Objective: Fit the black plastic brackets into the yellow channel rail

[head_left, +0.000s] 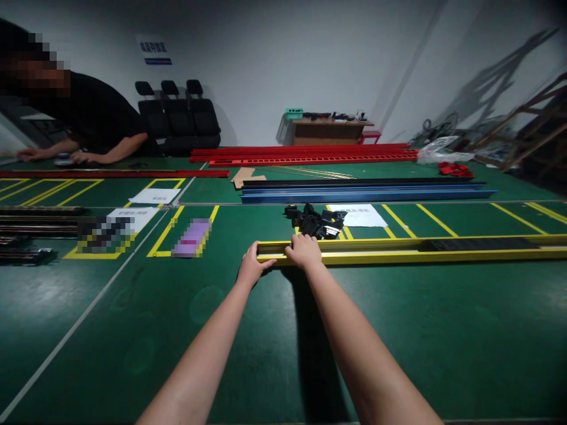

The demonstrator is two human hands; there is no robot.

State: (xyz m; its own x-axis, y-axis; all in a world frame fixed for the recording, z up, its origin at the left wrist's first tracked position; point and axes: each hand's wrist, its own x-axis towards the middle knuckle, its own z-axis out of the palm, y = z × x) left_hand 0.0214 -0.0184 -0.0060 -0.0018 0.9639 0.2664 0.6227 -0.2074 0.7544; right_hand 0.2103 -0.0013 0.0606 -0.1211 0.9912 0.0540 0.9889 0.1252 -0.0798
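A long yellow channel rail (381, 258) lies across the green table, running from the middle out past the right edge. My left hand (254, 265) grips its left end, thumb along the near side and fingers around the end. Over the rail just to the right, my right hand (305, 251) is closed on it, fingers across the top; whether they also pinch something inside is hidden. Farther right, a black strip (482, 244) sits in the channel. Just behind my right hand is a pile of black plastic parts (316, 219).
Blue rails (367, 195) and red rails (310, 154) lie farther back. Dark rods (39, 227) are at the left, near white paper labels (361, 216). A co-worker in a black top (101, 112) leans over the table at the far left. Yellow tape (436, 219) marks sections.
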